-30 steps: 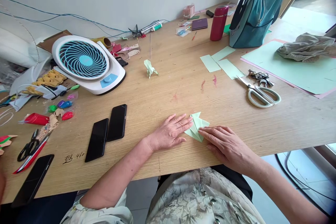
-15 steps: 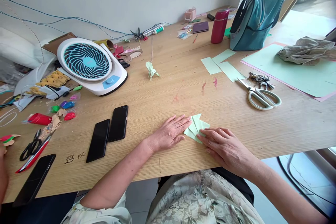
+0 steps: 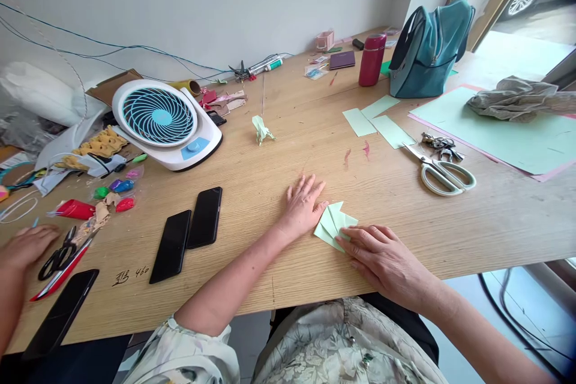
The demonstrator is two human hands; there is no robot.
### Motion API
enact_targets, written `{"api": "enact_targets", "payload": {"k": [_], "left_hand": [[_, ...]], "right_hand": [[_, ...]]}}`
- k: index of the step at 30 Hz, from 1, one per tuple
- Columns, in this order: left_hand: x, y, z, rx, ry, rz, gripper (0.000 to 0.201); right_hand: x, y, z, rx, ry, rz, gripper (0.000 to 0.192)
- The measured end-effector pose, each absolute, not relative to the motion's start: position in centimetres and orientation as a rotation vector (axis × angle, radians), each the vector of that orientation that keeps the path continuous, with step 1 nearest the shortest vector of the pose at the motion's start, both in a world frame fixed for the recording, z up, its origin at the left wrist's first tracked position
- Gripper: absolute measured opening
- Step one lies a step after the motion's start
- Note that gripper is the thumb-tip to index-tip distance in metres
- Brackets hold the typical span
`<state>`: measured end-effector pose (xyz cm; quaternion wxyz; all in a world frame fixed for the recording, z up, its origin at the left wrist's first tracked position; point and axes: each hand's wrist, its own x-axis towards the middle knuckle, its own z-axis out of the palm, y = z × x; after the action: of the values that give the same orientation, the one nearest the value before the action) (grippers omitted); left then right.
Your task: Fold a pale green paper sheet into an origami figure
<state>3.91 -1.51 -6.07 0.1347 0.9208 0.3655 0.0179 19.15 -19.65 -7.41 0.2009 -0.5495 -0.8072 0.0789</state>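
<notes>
Light-brown wooden tabletop [image 3: 252, 192]; pale-green, pointed folded paper [image 3: 330, 225] lies between the hands. Left hand [image 3: 303, 210] fanned wide, gripping nothing, thumb at the paper's edge; right hand [image 3: 380, 255], fingers together upon it, any pinch hidden. Even pressure should sharpen creases.

The folded paper [image 3: 333, 222] (pale green, sharp-cornered) lies flat.

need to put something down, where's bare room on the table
Nearly bare wood: between the rightmost phone and left hand; between the paper figure and paper strips; between the right hand and white scissors. Crowded: the left side, around the fan and black scissors.
</notes>
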Motion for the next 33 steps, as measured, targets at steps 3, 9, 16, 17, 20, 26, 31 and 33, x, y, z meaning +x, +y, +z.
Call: {"api": "enact_targets", "payload": {"k": [3, 9, 16, 17, 20, 26, 31, 33], "left_hand": [[4.1, -1.3, -6.1, 2.657, 1.085, 0.035, 0.056], [4.6, -1.4, -6.1, 2.638, 1.128, -0.001, 0.058], [4.8, -1.7, -6.9, 2.695, 1.160, 0.071, 0.058], [4.8, -1.8, -7.0, 2.715, 1.159, 0.079, 0.058], [4.7, -2.0, -7.2, 2.776, 1.153, 0.089, 0.059], [4.5, -1.9, -7.6, 2.850, 1.138, 0.082, 0.061], [4.9, -1.5, -6.9, 2.823, 1.102, -0.012, 0.062], [5.3, -1.7, -6.5, 2.743, 1.130, -0.071, 0.061]], "right_hand": [[19.1, -19.7, -7.5, -1.537, -2.259, 0.214, 0.046], [19.1, -19.6, -7.5, -1.527, -2.249, 0.199, 0.045], [19.1, -19.6, -7.3, -1.518, -2.251, 0.205, 0.047], [19.1, -19.6, -7.3, -1.516, -2.250, 0.207, 0.048], [19.0, -19.6, -7.2, -1.518, -2.243, 0.204, 0.050], [19.0, -19.7, -7.3, -1.539, -2.252, 0.224, 0.050], [19.1, -19.7, -7.4, -1.546, -2.259, 0.214, 0.047], [19.1, -19.7, -7.4, -1.543, -2.261, 0.204, 0.047]]}}
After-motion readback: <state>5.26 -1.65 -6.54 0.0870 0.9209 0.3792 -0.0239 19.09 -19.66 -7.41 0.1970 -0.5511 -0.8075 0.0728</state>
